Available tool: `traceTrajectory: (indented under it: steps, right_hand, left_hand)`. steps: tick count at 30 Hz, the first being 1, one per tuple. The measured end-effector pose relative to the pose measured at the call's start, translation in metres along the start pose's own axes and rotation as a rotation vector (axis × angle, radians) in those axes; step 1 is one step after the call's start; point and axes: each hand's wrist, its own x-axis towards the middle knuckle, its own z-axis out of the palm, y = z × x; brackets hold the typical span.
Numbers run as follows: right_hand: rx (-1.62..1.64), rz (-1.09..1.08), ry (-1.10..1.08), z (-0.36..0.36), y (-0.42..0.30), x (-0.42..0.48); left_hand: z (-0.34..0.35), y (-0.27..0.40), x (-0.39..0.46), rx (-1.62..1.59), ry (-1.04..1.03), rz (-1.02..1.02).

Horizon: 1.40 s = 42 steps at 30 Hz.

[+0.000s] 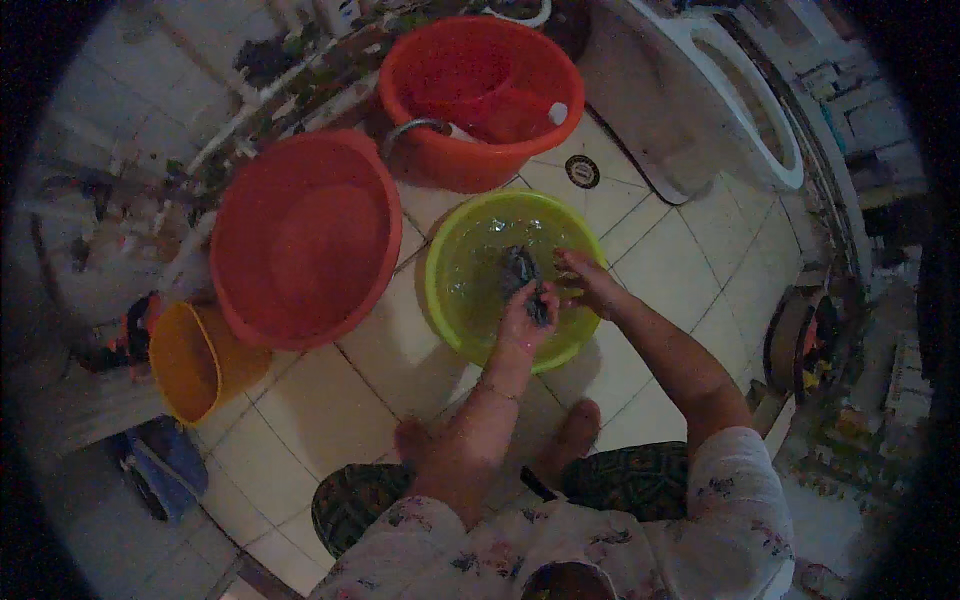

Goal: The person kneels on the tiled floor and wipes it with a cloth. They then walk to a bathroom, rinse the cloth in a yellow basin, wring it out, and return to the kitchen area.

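A yellow-green plastic basin (439,247) with water in it stands on the tiled floor in front of me. My left hand (525,307) is closed around a wet, dark grey cloth-like item (519,266) over the basin's middle. Part of that item sticks out past my fingers on both sides, and its exact kind is hard to make out. To its right, my right hand (589,283) hovers at the basin's right rim with fingers apart and nothing in them.
Behind the basin is a large red tub (465,169) with a metal handle-like curve at its rim. A wide red basin (307,240) and an orange bucket (184,364) are at left. A round floor drain (582,172) lies near a pale bathtub-like fixture (652,97).
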Motion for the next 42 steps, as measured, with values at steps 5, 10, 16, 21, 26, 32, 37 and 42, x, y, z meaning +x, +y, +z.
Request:
traceTrajectory:
  steps: [5,10,16,21,26,32,37,42]
  right_hand:
    - [0.745,0.102,-0.559,0.02,0.031,0.041]
    - [0.08,-0.202,-0.341,0.032,0.01,0.053]
    - [-0.516,-0.675,0.055,0.062,0.049,0.07]
    - [0.421,-0.136,0.133,0.084,0.07,0.047]
    - [0.656,-0.216,-0.381,0.066,-0.001,-0.019]
    - [0.196,-0.235,-0.34,0.052,-0.035,0.008]
    - [0.478,-0.32,-0.519,0.026,-0.052,0.019]
    - [0.97,-0.47,-1.189,0.04,-0.09,-0.034]
  left_hand:
    - [0.028,-0.03,-0.031,0.151,-0.264,-0.207]
    - [-0.019,0.004,-0.031,0.555,-0.036,-0.192]
    - [-0.017,0.026,-0.018,2.178,0.249,0.739]
    - [0.025,-0.017,-0.038,2.955,0.611,0.947]
    - [0.031,0.016,-0.053,3.003,0.545,0.858]
    - [0.023,0.039,-0.043,1.225,0.251,0.346]
    - [0.064,-0.056,-0.061,0.289,-0.476,-0.15]
    - [0.099,-0.11,-0.071,0.043,-0.694,-0.241]
